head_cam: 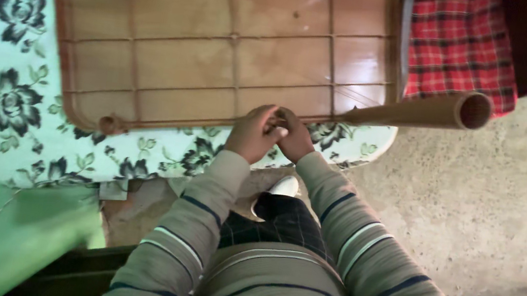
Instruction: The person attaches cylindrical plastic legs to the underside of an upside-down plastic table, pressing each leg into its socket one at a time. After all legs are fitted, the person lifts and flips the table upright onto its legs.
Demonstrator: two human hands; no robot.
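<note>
I see both hands meeting at the near edge of the brown plastic table, which lies upside down w/ its ribbed underside up, on a floral sheet. Left hand and right hand are curled narrow, fingers interlocked over sth I can't make out (too small, hidden). The table looks stiff, light-ish, smooth; I'd grip rim or ribs. A cardboard tube pokes right, its near end hidden. The checked cloth is cut off far right.
</note>
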